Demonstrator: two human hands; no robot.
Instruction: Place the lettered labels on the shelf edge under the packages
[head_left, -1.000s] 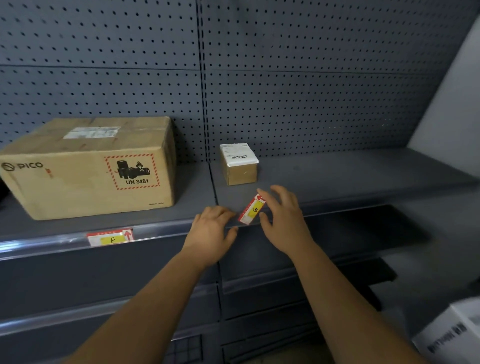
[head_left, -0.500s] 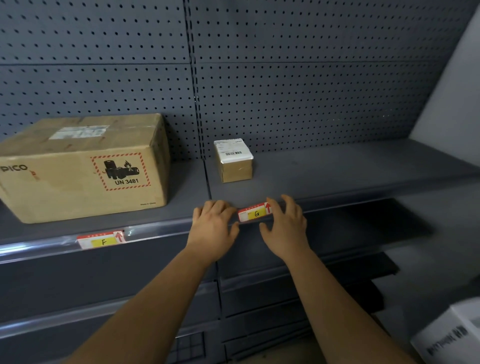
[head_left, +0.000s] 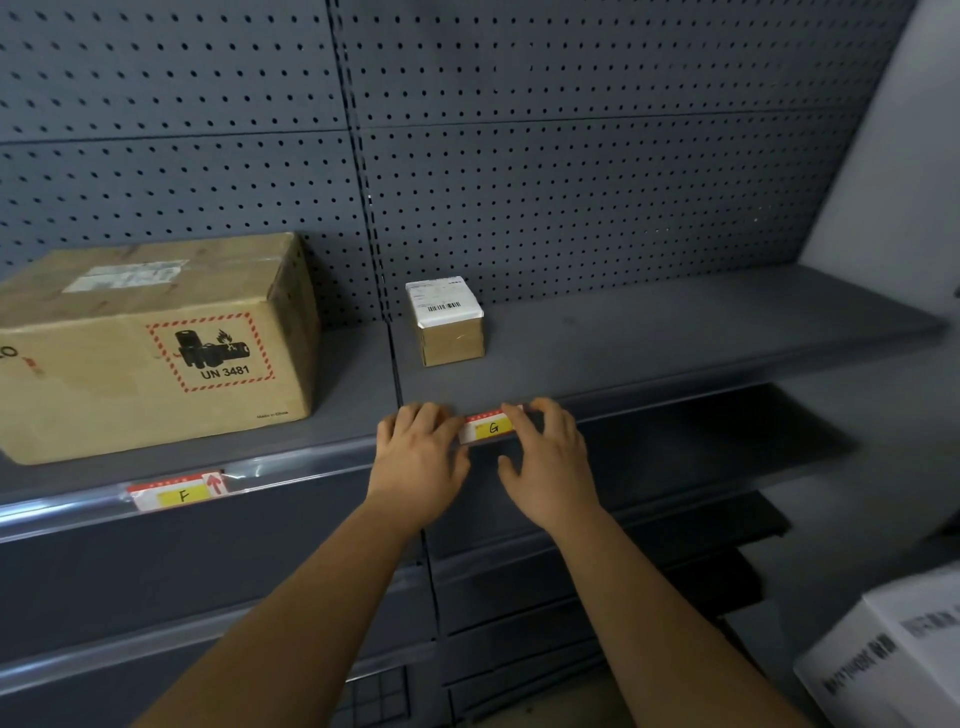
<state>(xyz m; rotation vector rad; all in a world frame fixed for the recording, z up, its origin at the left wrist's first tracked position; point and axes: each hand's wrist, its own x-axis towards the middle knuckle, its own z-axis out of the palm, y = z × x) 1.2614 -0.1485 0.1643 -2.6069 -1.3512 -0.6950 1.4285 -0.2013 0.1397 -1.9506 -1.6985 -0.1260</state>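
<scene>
The label marked G (head_left: 488, 428) lies level along the shelf edge (head_left: 675, 387), just below the small brown package (head_left: 449, 325) with a white barcode sticker. My right hand (head_left: 550, 467) presses its fingertips on the label's right end and hides that end, while the thumb is spread out below. My left hand (head_left: 418, 462) rests its fingers on the shelf edge just left of the label. The label marked F (head_left: 179, 492) sits in the clear strip of the shelf edge under the large cardboard box (head_left: 150, 343) marked UN 3481.
A grey pegboard wall (head_left: 571, 182) backs the shelf. The shelf top (head_left: 675, 332) stretches bare to the right of the small package. Lower shelves (head_left: 649, 467) lie beneath. A white carton (head_left: 893, 660) stands at the bottom right, by a pale side wall (head_left: 893, 182).
The G label was tilted in my right hand's pinch, then came down level onto the shelf edge. My right fingers now press its right end, and my left hand stays beside it.
</scene>
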